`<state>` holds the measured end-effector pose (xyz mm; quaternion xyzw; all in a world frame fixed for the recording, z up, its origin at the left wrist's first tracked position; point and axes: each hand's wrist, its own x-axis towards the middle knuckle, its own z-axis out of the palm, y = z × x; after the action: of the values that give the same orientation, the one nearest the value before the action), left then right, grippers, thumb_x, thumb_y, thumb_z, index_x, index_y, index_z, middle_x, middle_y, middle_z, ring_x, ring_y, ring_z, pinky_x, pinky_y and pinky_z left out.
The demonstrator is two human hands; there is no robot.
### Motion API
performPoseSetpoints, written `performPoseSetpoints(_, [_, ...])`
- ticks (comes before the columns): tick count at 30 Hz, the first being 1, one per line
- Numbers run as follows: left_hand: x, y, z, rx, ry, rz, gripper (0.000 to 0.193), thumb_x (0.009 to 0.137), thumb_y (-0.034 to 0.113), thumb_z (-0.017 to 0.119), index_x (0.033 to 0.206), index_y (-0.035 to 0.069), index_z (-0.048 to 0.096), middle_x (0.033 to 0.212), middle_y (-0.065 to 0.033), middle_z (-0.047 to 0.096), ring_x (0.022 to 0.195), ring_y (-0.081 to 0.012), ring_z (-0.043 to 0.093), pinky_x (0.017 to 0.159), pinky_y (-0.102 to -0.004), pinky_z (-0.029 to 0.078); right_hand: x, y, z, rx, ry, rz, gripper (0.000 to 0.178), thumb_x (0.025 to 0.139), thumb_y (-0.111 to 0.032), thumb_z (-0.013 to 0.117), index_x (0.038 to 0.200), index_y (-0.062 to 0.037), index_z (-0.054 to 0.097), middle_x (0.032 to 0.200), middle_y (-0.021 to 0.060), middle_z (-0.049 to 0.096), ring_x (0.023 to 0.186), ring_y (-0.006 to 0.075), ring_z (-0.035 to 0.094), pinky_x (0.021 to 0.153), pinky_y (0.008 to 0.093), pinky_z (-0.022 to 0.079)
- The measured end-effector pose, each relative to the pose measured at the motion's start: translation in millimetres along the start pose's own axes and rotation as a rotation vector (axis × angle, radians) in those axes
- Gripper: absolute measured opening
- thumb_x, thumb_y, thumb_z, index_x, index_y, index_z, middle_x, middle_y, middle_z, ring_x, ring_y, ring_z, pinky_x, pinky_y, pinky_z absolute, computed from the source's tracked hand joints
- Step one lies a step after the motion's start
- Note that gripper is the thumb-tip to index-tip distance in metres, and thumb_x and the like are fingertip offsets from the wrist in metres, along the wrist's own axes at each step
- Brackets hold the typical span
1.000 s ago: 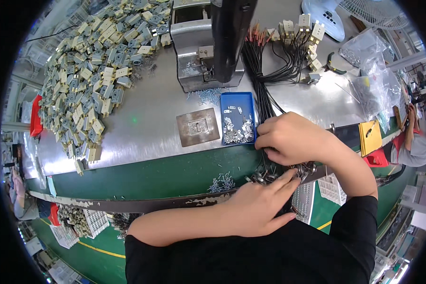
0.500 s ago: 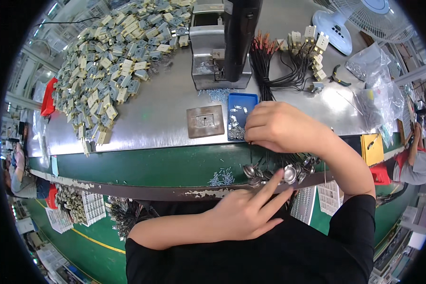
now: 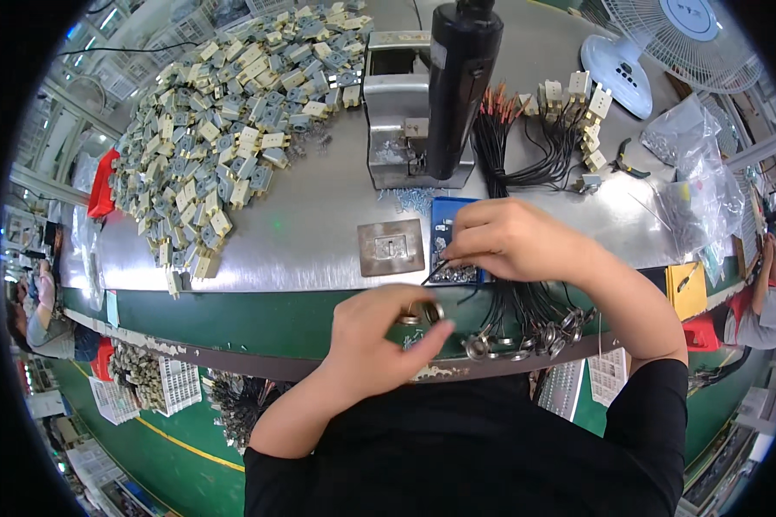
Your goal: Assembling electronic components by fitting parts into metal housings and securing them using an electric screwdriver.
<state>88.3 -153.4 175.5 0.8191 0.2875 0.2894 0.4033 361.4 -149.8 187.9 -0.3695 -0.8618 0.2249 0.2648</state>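
My left hand (image 3: 362, 338) curls at the table's front edge, round silver metal cups (image 3: 434, 312) held between its fingers and thumb. My right hand (image 3: 509, 241) is over the shallow blue tray (image 3: 445, 209), its fingertips pinched on a thin black cable (image 3: 432, 274). Small metal pieces (image 3: 457, 274) lie in that tray, partly hidden by the hand. Below the right hand, a bundle of black cables (image 3: 516, 302) hangs over the edge, with several silver cups (image 3: 550, 336) at their ends. Left of the tray rests a flat metal block (image 3: 372, 250) with a recess.
A large heap of cream and grey connector blocks (image 3: 224, 138) covers the table's left. Behind the tray stand a metal fixture (image 3: 397, 86) and a black cylindrical tool (image 3: 464, 95). Farther right are more cables (image 3: 490, 146), pliers (image 3: 629, 160), a fan (image 3: 621, 73) and plastic bags (image 3: 694, 146).
My left hand has moved left and up from the cable bundle, now carrying metal cups. My right hand stays by the tray, and a cable now shows at its fingertips. The view has shifted slightly.
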Motion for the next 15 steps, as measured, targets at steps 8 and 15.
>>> performPoseSetpoints(8, [6, -12, -18, -0.844, 0.056, -0.392, 0.033, 0.09, 0.011, 0.082, 0.114, -0.004, 0.065, 0.102, -0.0183, 0.074, 0.081, -0.0222, 0.072, 0.072, -0.0323, 0.057, 28, 1, 14, 0.141, 0.038, 0.024, 0.013, 0.092, -0.013, 0.072, 0.1, -0.0028, 0.069, 0.093, 0.0143, 0.069, 0.089, 0.0383, 0.07, 0.075, 0.047, 0.056])
performPoseSetpoints(15, [21, -58, -33, -1.302, -0.023, -0.4, 0.04, 0.1, 0.027, 0.073, 0.118, -0.007, 0.063, 0.097, -0.019, 0.07, 0.065, -0.0115, 0.057, 0.063, -0.0232, 0.043, 43, 13, 15, 0.351, 0.066, 0.057, 0.014, 0.094, -0.014, 0.074, 0.1, -0.0021, 0.07, 0.084, 0.0162, 0.07, 0.079, 0.0385, 0.069, 0.068, 0.0444, 0.054])
